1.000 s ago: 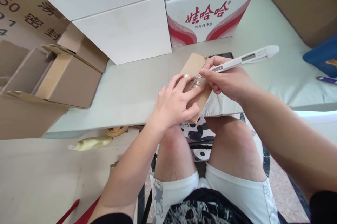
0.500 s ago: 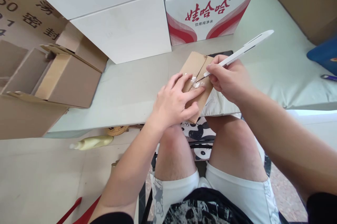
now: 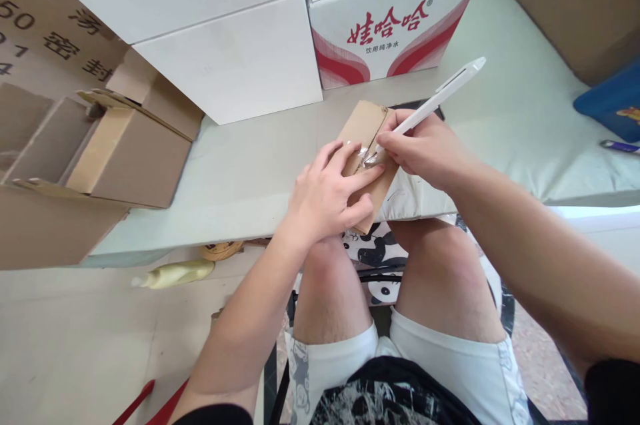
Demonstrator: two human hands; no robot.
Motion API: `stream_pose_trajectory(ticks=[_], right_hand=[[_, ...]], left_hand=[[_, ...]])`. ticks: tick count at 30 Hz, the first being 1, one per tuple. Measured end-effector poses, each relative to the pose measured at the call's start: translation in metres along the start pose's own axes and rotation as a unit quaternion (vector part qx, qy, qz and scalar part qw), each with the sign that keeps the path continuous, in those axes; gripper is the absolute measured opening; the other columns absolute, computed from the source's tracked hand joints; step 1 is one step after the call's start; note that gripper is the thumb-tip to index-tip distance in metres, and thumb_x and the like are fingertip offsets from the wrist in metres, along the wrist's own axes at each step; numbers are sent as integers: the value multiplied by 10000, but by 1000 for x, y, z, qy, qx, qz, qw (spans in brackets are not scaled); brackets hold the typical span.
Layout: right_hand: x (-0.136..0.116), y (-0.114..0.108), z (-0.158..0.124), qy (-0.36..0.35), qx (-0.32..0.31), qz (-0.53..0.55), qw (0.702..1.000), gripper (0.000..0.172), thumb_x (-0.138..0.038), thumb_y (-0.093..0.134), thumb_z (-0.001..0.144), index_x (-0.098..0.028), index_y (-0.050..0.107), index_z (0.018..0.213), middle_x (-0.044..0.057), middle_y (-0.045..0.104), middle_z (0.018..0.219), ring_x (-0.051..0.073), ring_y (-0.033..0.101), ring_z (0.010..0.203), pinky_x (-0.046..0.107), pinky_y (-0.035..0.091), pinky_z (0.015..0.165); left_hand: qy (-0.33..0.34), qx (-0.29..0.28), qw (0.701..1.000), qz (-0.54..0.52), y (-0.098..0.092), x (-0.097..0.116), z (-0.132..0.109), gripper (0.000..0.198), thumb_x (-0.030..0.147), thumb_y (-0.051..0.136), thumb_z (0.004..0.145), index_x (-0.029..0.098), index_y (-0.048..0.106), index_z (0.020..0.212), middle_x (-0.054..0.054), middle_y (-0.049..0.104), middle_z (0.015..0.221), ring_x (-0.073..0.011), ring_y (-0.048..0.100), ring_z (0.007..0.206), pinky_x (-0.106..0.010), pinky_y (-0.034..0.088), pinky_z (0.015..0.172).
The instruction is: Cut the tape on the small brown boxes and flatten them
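A small brown cardboard box [image 3: 354, 120] lies aslant at the front edge of the cloth-covered table. Crumpled clear tape [image 3: 369, 157] bunches along its seam. My left hand [image 3: 327, 188] rests on the box with its fingers spread, pressing it down. My right hand [image 3: 423, 148] grips a slim white utility knife [image 3: 443, 95] like a pen, its handle pointing up to the right. The knife's tip is at the tape and seam, close to my left fingertips, and its blade is hard to make out. A dark flat object [image 3: 440, 112] shows partly behind the right hand.
White cartons [image 3: 230, 65] and a red-and-white carton [image 3: 395, 42] stand at the back. Open brown boxes [image 3: 133, 158] are at the left. A blue container [image 3: 610, 102] and a purple-and-white stick-like item [image 3: 620, 146] lie right. Below, a yellowish bottle [image 3: 180, 274] is on the floor.
My right hand has moved slightly left and down along with the knife, bringing its fingers closer to the tape. My left hand stays spread on the box. The view has shifted slightly.
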State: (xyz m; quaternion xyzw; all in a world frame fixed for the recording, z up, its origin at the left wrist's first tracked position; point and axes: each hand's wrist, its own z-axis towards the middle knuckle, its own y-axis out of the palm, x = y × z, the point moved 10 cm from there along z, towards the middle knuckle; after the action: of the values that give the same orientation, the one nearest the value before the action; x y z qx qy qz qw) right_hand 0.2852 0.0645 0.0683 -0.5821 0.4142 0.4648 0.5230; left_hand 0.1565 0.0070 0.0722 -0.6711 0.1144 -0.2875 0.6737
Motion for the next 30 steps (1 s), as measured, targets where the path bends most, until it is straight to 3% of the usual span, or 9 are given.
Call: stream_pose_trajectory(ticks=[8,25,30], right_hand=[[-4,1,1,3,6,-35,999,164,-161,670,733,-224,540,655,-22,517,603,123,455,591,279,301,506],[4,-2,2,-15,27,37,999,197,-165,633,790,-239,484,683,-66,402,571,101,356,529,284,290,509],[-5,-4,-2,-15,40,-27,999,197,-128,637,751,-230,500,654,-51,458,584,108,395,557,289,306,532]], left_hand=[[3,13,1000,5,1,-1,0,492,377,573,930,416,662,1412,-50,490,1608,-374,351,1525,-562,528,1081],[-1,9,1000,3,-1,-1,0,487,379,578,929,403,670,1407,-48,491,1612,-370,348,1534,-567,513,1116],[-2,8,1000,-4,-1,-1,0,486,368,592,918,411,680,1394,-40,492,1613,-370,349,1536,-565,514,1116]])
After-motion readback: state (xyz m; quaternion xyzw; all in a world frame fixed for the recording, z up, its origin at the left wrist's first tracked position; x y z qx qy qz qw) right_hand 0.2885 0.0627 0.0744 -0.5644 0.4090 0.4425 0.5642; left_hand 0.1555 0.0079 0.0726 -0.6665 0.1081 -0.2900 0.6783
